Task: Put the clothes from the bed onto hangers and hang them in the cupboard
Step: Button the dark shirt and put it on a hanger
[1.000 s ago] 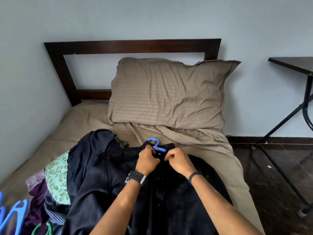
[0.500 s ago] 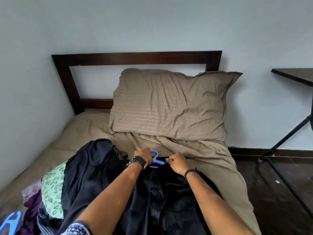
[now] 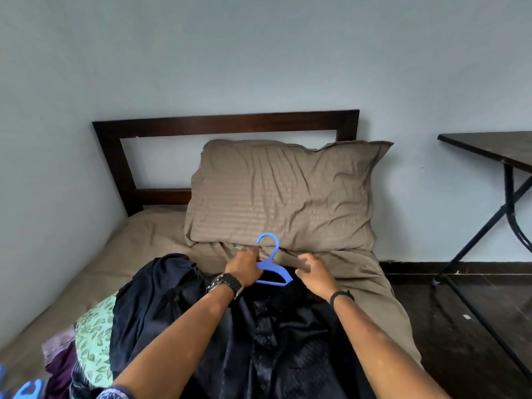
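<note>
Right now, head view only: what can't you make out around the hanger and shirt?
- Blue hanger: left arm hidden by left hand; right tip tucked in the black shirt collar.
- Right hand: fingers spread near the collar; contact with cloth unclear.
- Clothes pile: partly under the shirt, cut by the bottom edge.
- Second blue hanger: cut by the bottom-left corner.
- Cupboard: out of frame.

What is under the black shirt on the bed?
The black shirt lies on the tan sheet and overlaps the piled clothes; the blue hanger is partly tucked inside. Anything else beneath is covered.
</note>
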The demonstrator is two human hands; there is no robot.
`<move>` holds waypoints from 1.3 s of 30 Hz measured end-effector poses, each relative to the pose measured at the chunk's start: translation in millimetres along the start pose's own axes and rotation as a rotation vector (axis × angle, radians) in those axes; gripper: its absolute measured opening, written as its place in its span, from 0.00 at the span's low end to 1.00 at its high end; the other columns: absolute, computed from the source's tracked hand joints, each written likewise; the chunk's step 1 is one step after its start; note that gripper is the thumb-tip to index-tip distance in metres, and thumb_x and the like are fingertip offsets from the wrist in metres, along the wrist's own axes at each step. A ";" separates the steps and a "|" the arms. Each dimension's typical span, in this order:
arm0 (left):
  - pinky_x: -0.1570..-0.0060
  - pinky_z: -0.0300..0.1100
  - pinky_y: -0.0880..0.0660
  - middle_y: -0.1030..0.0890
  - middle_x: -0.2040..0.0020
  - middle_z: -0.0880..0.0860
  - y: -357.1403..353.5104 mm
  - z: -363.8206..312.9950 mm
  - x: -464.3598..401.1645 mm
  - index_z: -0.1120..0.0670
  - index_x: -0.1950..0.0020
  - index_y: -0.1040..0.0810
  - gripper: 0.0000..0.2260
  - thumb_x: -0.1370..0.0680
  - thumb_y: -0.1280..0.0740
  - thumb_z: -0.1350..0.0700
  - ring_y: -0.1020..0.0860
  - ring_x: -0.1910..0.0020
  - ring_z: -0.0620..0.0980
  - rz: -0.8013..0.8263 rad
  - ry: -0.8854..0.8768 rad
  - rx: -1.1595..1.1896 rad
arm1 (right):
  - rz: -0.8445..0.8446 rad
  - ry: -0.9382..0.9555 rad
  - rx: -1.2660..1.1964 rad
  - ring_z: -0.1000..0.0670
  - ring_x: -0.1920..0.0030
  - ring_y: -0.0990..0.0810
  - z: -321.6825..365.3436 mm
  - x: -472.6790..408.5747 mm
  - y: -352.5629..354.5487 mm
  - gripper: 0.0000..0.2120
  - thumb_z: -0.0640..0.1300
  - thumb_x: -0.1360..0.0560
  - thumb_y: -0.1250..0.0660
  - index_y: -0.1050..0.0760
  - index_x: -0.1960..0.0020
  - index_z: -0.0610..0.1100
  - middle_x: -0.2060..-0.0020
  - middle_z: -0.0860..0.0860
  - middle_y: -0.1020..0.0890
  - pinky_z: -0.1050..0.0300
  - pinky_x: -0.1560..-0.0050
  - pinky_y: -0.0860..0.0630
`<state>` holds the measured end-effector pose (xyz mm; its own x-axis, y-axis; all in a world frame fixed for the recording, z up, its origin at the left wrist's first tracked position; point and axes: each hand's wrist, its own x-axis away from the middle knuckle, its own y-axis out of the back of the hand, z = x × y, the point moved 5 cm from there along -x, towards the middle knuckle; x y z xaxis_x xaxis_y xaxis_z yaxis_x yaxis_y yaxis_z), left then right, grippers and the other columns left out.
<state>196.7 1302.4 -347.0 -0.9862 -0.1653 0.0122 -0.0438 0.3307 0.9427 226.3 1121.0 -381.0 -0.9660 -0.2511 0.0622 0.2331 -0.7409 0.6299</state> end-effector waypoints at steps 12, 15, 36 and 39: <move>0.52 0.42 0.30 0.31 0.48 0.51 133.5 -66.3 40.8 0.59 0.40 0.31 0.17 0.26 0.31 0.59 0.26 0.47 0.54 -0.271 -0.355 0.159 | -0.112 0.185 0.119 0.55 0.71 0.39 93.1 35.5 92.0 0.21 0.45 0.26 0.30 0.41 0.67 0.47 0.72 0.53 0.37 0.60 0.70 0.43; 0.50 0.42 0.31 0.27 0.46 0.55 183.9 -86.0 52.1 0.59 0.42 0.26 0.14 0.26 0.30 0.58 0.26 0.45 0.55 -0.329 -0.392 0.135 | -0.203 0.231 0.172 0.55 0.71 0.38 134.8 52.0 138.1 0.18 0.44 0.22 0.36 0.40 0.67 0.46 0.71 0.52 0.35 0.63 0.71 0.42; 0.58 0.48 0.32 0.23 0.48 0.57 469.0 -224.3 197.5 0.57 0.46 0.34 0.17 0.22 0.37 0.44 0.25 0.51 0.60 -1.030 -0.645 0.098 | -0.430 0.680 0.238 0.52 0.64 0.29 359.5 242.2 376.1 0.13 0.53 0.25 0.31 0.25 0.49 0.44 0.65 0.48 0.27 0.56 0.58 0.31; 0.59 0.47 0.32 0.23 0.51 0.57 480.2 -239.4 204.0 0.57 0.48 0.32 0.15 0.22 0.35 0.46 0.25 0.52 0.60 -0.993 -0.646 0.166 | -0.641 0.665 0.392 0.50 0.68 0.37 376.6 260.3 395.3 0.23 0.56 0.23 0.37 0.35 0.65 0.40 0.70 0.50 0.34 0.55 0.65 0.39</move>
<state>12.7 1205.0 188.0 -0.4060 0.0659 -0.9115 -0.8051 0.4462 0.3908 24.9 997.4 175.7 -0.6093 -0.2623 -0.7483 -0.4788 -0.6306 0.6108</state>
